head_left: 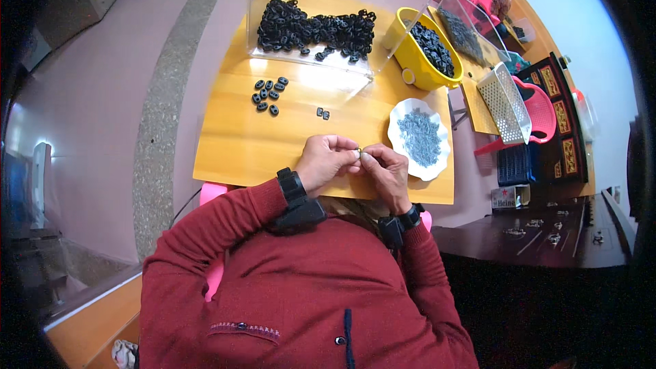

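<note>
My left hand (326,161) and my right hand (387,172) meet above the near edge of the wooden table (253,147). Thumbs and fingertips of both pinch a tiny piece between them, mostly covered and too small to name. Just beyond lie two small black parts (322,113), side by side. Farther left, several black oval pieces with two holes (266,96), like cord-lock bodies, sit in a loose group. Close to my right hand stands a white scalloped dish (427,174) of small grey pieces (418,137), too fine to tell apart.
A clear plastic box (372,74) holding a heap of black pieces (314,29) stands at the far side. Right of it is a yellow tub (418,72) full of black parts. Beyond are a white perforated basket (504,102), a pink chair (536,111) and another person (502,1).
</note>
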`<state>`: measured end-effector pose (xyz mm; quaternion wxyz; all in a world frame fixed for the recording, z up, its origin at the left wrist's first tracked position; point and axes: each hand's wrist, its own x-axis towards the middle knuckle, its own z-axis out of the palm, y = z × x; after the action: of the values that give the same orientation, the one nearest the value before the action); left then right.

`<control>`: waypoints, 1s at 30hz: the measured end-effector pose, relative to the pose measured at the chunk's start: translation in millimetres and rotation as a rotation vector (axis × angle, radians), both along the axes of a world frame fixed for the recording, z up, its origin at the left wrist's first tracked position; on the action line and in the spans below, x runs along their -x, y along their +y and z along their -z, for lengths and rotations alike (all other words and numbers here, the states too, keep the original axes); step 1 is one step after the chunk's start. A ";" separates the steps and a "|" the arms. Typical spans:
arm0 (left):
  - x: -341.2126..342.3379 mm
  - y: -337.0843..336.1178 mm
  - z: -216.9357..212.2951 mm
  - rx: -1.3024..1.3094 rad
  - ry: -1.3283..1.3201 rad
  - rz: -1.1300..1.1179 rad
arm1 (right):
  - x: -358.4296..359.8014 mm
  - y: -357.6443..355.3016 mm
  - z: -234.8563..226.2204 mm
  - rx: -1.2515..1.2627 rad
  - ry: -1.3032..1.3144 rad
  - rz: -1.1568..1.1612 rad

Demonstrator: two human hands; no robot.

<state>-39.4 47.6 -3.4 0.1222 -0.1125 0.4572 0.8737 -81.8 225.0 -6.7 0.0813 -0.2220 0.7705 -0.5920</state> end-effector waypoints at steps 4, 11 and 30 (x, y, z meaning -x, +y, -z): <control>-3.7 -3.6 -1.5 -0.018 0.010 -0.006 | -2.8 -5.0 -4.7 0.025 -0.121 0.001; -17.3 -26.2 -10.3 -0.085 -0.009 -0.078 | 7.1 -20.8 -19.4 0.037 -0.148 -0.040; -21.6 -43.8 -3.4 -0.138 0.002 -0.266 | 51.4 -83.2 -24.9 -0.555 0.475 -0.097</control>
<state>-17.8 3.9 0.0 0.0125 -0.1625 0.3771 0.9117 -133.2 141.8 18.2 -0.0147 -0.3587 0.8878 -0.2878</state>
